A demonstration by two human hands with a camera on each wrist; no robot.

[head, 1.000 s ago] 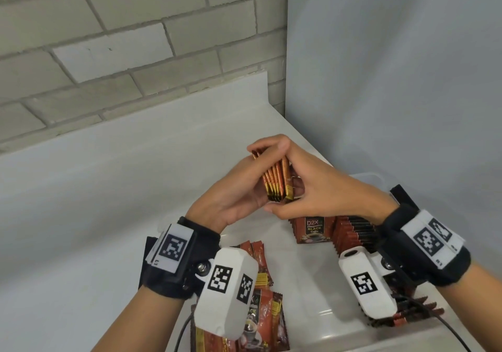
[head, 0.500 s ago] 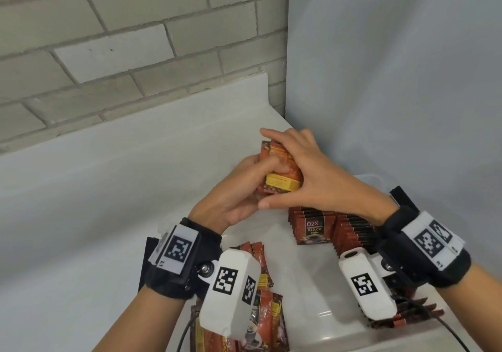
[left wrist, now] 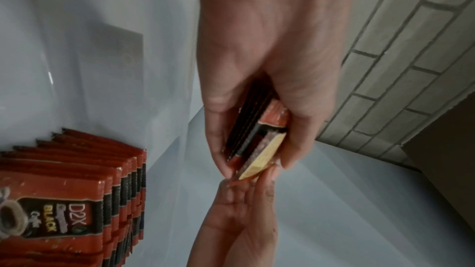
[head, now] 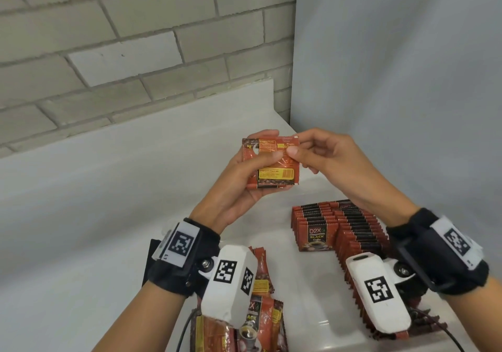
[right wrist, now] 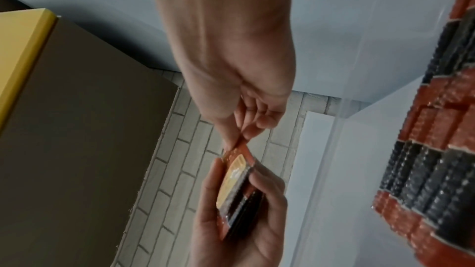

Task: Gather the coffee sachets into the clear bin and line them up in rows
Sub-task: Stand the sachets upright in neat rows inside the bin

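My left hand [head: 260,159] grips a small stack of red coffee sachets [head: 274,173] upright above the counter, back label facing me. My right hand [head: 294,144] pinches the top right corner of the front sachet. The left wrist view shows the stack [left wrist: 257,139] edge-on in my left fingers, with my right hand's fingertips [left wrist: 244,182] at its end. In the right wrist view my thumb and forefinger [right wrist: 239,137] nip the sachet corner [right wrist: 243,149]. Below my right hand, the clear bin [head: 320,324] holds rows of standing sachets [head: 339,229].
Loose sachets [head: 260,316] lie in a pile near my left wrist, partly hidden by the wrist camera. A brick wall [head: 108,53] stands behind the white counter [head: 108,188]. A plain grey wall [head: 394,80] closes the right side next to the bin.
The stack was held edge-on between both hands; my left hand has turned it flat side toward me and raised it. My right hand has shifted from clasping the stack to pinching one corner.
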